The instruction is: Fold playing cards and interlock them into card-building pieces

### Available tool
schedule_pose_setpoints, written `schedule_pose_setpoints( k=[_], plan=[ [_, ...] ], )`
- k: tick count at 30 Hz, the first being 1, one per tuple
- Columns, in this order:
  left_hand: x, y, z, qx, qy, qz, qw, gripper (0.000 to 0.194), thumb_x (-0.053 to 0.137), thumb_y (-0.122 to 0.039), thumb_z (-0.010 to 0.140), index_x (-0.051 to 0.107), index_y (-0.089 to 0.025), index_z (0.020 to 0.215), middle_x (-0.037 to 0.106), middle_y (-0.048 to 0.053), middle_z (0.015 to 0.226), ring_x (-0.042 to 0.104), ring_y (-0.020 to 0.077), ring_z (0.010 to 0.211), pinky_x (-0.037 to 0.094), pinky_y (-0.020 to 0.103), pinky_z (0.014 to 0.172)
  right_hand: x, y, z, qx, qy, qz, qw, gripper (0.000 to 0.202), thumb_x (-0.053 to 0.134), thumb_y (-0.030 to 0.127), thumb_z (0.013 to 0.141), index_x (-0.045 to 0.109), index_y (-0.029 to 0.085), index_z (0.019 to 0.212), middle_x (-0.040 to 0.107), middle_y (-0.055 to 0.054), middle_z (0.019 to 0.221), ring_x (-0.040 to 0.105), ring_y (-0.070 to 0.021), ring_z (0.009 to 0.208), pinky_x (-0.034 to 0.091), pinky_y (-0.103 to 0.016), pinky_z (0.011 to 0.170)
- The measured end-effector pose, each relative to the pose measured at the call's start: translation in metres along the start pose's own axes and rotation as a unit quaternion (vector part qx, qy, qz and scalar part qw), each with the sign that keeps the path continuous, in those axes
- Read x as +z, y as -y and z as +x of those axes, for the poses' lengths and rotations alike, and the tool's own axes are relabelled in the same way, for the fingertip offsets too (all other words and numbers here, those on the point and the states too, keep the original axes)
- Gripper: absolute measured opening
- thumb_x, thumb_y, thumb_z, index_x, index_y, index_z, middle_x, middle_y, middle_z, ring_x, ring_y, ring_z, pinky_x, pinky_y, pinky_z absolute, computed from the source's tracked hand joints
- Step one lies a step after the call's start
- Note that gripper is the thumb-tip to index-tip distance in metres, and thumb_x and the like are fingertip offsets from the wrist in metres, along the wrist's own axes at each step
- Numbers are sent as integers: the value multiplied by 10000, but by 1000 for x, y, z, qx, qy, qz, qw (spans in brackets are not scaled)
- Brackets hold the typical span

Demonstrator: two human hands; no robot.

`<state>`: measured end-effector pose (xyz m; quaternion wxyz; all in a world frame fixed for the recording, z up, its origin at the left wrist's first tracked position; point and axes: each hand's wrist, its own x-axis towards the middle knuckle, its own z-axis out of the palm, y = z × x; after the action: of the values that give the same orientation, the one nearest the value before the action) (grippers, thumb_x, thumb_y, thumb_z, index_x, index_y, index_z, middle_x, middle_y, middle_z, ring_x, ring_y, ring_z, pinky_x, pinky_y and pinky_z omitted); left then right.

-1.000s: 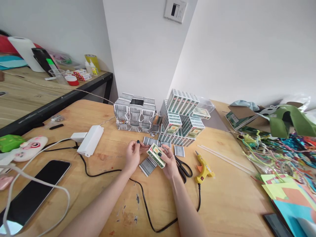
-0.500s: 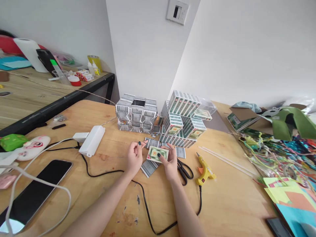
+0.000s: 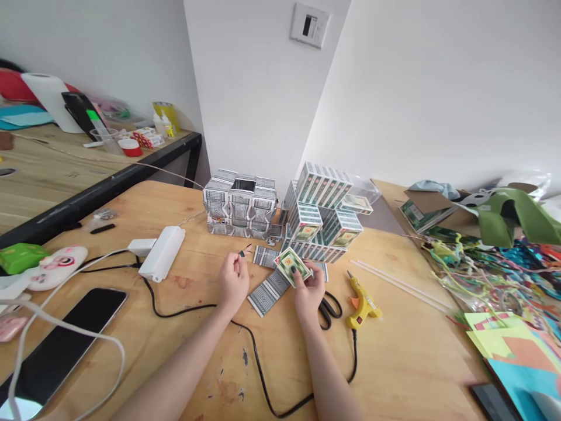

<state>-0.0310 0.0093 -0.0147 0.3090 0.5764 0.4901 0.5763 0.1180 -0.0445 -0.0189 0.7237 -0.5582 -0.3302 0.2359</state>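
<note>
My right hand (image 3: 311, 292) grips a green-and-white playing card box (image 3: 286, 261), thumb on its face and fingers behind it, tilted above the table. To its left my left hand (image 3: 234, 279) is closed in a pinch, with something thin and dark poking from the fingertips, too small to name. Grey patterned playing cards (image 3: 264, 296) lie face down beneath and between the hands. Black-handled scissors (image 3: 329, 309) rest beside my right wrist, their blades hidden. Behind the hands stands a stepped stack of the same green card boxes (image 3: 322, 186).
A block built of patterned cards (image 3: 241, 206) stands against the wall. A yellow glue gun (image 3: 363, 304) lies right, its black cord crossing under my forearms, near clear glue sticks (image 3: 401, 285). Left are a white power adapter (image 3: 162, 253) and a phone (image 3: 65, 345). Craft scraps (image 3: 504, 275) crowd the right.
My right hand has turned and lifted the card box, moving it slightly right, away from the left hand. My left hand has shifted a little left, still pinched. The view has moved slightly.
</note>
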Motion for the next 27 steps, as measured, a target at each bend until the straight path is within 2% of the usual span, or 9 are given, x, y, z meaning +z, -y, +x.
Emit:
schedule_pose_setpoints(
  k=[5, 9, 11, 14, 16, 18, 23, 27],
  plan=[
    [1, 9, 0, -2, 14, 31, 999, 117, 406, -286, 857, 481, -199, 831, 616, 92, 1038, 586, 188, 987, 472, 345, 840, 0, -1, 0, 18, 37, 20, 999, 226, 639, 280, 681, 535, 198, 864, 569, -44, 933, 544, -180, 847, 424, -317, 753],
    [0, 6, -3, 1, 41, 32, 999, 141, 407, -301, 859, 501, -204, 899, 610, 94, 1043, 573, 200, 1003, 456, 370, 865, 0, 1, -1, 9, 58, 0, 998, 175, 598, 295, 719, 565, 195, 858, 577, -41, 899, 533, -188, 854, 406, -314, 765],
    [-1, 0, -4, 26, 80, 33, 996, 172, 410, -296, 857, 502, -206, 972, 587, 95, 1093, 540, 203, 1058, 428, 386, 906, -1, 3, -1, 16, 62, -7, 998, 178, 588, 302, 729, 570, 195, 870, 582, -44, 902, 534, -190, 850, 406, -316, 767],
    [-2, -11, -7, 77, 170, 69, 980, 266, 477, -298, 825, 491, -212, 1076, 527, 93, 1188, 465, 215, 1149, 375, 406, 961, -1, 6, -2, 35, 70, -3, 997, 197, 592, 318, 726, 576, 198, 881, 594, -43, 899, 537, -190, 832, 416, -311, 751],
    [-2, -15, -9, 94, 220, 96, 966, 312, 506, -307, 808, 487, -217, 1105, 513, 91, 1206, 454, 221, 1156, 374, 401, 959, -1, 7, -2, 47, 75, 6, 996, 200, 604, 321, 717, 582, 203, 877, 600, -36, 891, 540, -186, 817, 421, -302, 738],
    [-1, -17, -11, 100, 247, 111, 957, 291, 496, -310, 813, 497, -221, 1090, 534, 84, 1174, 466, 219, 1138, 387, 390, 939, -1, 8, -2, 53, 79, 16, 995, 196, 610, 315, 714, 585, 205, 875, 604, -30, 886, 543, -181, 814, 423, -298, 738],
    [0, -14, -14, 78, 267, 143, 950, 236, 439, -327, 837, 497, -214, 1035, 592, 70, 1051, 542, 214, 994, 435, 362, 823, -1, 5, -2, 61, 80, 30, 994, 211, 623, 313, 703, 588, 198, 877, 612, -38, 915, 552, -185, 839, 428, -303, 747],
    [-1, -14, -14, 66, 251, 171, 950, 197, 455, -350, 819, 503, -211, 950, 614, 44, 930, 574, 200, 866, 445, 320, 733, 0, 3, -2, 68, 70, 33, 995, 219, 621, 319, 704, 584, 197, 882, 615, -42, 914, 557, -188, 823, 435, -308, 736]
  ],
)
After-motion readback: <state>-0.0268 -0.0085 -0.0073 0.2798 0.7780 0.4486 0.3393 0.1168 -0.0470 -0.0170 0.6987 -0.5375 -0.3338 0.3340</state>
